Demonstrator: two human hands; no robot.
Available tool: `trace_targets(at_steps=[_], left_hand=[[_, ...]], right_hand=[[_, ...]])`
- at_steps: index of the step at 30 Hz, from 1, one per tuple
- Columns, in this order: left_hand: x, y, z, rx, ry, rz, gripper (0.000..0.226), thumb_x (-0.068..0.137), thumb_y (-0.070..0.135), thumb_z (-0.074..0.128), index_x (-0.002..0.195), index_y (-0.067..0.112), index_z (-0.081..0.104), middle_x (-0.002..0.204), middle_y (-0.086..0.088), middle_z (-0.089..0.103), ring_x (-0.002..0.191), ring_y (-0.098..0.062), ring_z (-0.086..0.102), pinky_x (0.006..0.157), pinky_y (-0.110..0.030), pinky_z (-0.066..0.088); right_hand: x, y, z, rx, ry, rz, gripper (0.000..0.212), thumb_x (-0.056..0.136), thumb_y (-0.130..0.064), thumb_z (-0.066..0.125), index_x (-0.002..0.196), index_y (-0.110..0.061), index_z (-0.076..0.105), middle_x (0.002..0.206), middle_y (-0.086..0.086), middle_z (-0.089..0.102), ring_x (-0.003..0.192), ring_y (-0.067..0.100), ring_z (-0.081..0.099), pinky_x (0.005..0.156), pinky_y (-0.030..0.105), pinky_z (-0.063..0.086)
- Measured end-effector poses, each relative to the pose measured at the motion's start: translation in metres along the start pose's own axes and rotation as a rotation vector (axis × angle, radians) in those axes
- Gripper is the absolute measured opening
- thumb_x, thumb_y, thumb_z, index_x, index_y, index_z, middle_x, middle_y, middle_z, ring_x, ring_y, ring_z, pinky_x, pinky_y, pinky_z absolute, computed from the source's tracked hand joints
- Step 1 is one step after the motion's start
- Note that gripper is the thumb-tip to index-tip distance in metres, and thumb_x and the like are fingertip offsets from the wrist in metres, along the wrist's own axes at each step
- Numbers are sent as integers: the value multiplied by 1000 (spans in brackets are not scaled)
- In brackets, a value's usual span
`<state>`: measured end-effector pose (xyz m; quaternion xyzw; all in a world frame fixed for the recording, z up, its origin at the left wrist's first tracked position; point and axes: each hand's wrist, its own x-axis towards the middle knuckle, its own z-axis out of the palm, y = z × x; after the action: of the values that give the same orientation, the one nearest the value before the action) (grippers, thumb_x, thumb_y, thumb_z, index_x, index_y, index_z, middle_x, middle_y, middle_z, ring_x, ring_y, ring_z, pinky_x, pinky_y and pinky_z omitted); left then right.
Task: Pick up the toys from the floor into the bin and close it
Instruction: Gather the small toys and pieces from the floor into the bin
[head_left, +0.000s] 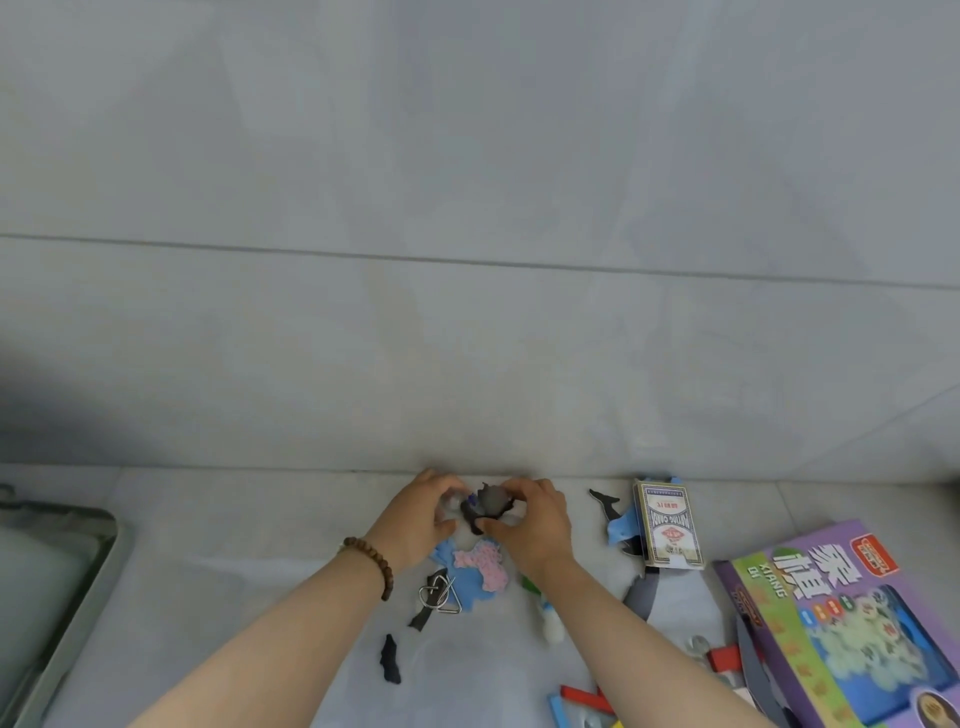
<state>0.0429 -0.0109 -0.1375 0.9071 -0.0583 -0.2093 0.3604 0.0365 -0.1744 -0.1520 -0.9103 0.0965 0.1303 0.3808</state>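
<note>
A small dark grey toy figure (490, 504) lies on the pale floor near the wall base. My right hand (530, 525) curls its fingers and thumb round the figure. Just left of it my left hand (421, 514), with a bead bracelet on the wrist, cups something small and pale (451, 500) that touches the figure. The grey bin (98, 561) shows only as a rim at the left edge; its lid is out of view. Below my hands lie a pink and blue flat toy (478, 569), a metal ring puzzle (439, 595) and a small black animal (390, 660).
To the right lie a card pack (667, 525), black and blue animal figures (613, 519), a purple chess game box (852, 623), a grey fish toy (654, 592), a white-green toy (545, 613) and red and blue blocks (582, 699). A tiled wall stands right behind.
</note>
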Motion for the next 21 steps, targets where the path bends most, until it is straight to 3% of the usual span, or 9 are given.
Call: trace_targets(at_steps=[3,5,9,14,17,21], left_hand=[[-1,-1,-1,-19,5,21,50,87,0,58,131,21,50,107,2,43,76,-4,45,81,-11,42],[0,0,0,-15,2,39,50,87,1,58,132,22,50,105,2,40,74,2,44,77,-2,36],[1,2,2,5,7,42,43,89,10,59,129,23,54,105,3,39,74,0,42,84,-10,39],[1,8,7,9,87,37,28,88,22,63,115,27,61,103,9,42,74,6,47,63,1,36],[0,11,13,-2,160,27,18,86,23,66,104,27,65,99,13,47,84,6,51,61,2,36],[1,9,18,38,188,45,16,85,12,65,100,19,66,90,9,51,71,1,45,64,-2,33]], right_hand=[[0,1,0,18,-9,4,29,71,-27,78,97,-22,64,95,-8,50,98,13,44,85,23,39],[1,5,-4,114,-20,6,17,74,-21,76,85,-22,64,90,-3,55,90,15,50,76,16,41],[-3,11,-28,345,-14,41,14,80,-19,73,70,-20,62,79,4,63,71,12,54,62,8,38],[-9,19,-56,647,-24,189,20,85,-19,68,67,-12,63,63,-2,61,56,5,48,49,6,36],[-12,20,-61,656,-25,225,22,85,-18,68,64,-14,62,53,-10,58,47,0,45,46,5,36],[-14,20,-59,669,0,242,15,85,-19,67,74,-9,65,64,-2,60,56,7,47,47,6,38]])
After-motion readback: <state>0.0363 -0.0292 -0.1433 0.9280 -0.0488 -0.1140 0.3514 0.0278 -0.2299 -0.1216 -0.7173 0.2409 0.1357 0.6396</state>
